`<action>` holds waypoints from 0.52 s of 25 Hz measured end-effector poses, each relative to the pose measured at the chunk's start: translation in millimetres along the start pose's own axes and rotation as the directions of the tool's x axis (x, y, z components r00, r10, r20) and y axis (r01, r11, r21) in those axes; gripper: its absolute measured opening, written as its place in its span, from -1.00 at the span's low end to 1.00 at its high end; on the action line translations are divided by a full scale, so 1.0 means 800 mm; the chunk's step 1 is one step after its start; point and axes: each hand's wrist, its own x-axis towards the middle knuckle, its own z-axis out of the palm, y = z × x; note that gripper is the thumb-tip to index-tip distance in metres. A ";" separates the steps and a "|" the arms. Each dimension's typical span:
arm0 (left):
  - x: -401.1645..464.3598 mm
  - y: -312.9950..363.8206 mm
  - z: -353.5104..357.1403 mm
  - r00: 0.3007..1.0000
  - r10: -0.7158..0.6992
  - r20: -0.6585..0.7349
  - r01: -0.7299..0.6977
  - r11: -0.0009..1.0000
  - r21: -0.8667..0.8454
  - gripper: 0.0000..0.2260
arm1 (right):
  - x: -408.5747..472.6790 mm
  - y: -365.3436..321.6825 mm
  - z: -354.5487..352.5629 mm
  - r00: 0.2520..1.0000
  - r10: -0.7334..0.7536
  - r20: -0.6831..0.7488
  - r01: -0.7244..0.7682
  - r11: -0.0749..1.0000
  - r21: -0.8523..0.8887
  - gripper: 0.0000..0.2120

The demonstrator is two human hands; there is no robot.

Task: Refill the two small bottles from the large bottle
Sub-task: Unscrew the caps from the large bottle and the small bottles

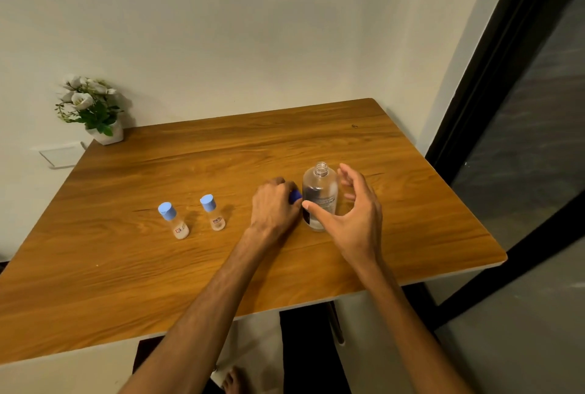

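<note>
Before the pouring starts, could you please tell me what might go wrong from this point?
1. The large bottle stands uncapped with the right hand open around it, thumb touching; a knock could tip and spill it.
2. Both small bottles are capped, so pouring now would run onto the table.
3. The left hand closes on the dark blue cap right beside the large bottle; moving it away may bump the bottle.

Large bottle upright, uncapped, near table's right edge. Left hand grips dark blue cap; right hand spread beside the bottle.
</note>
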 end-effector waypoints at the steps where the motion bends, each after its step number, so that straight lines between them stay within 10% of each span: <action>1: -0.001 -0.002 -0.003 1.000 0.003 -0.004 -0.003 1.000 -0.007 -0.68 | -0.006 -0.007 -0.003 0.999 -0.020 -0.049 0.020 1.000 0.005 -0.14; 6: -0.045 -0.026 -0.049 0.955 0.099 -0.280 -0.132 0.986 -0.101 -0.69 | -0.049 -0.058 0.003 0.969 -0.115 -0.219 0.160 0.966 0.202 -0.74; 9: -0.069 -0.071 -0.092 0.910 0.108 -0.400 -0.118 0.993 0.001 -0.76 | -0.067 -0.079 0.048 0.998 -0.048 0.044 0.034 0.958 0.285 -0.81; 13: -0.076 -0.110 -0.133 0.991 0.093 -0.093 -0.080 0.987 0.140 -0.69 | -0.061 -0.092 0.128 0.887 0.063 0.458 -0.108 0.991 0.073 -0.52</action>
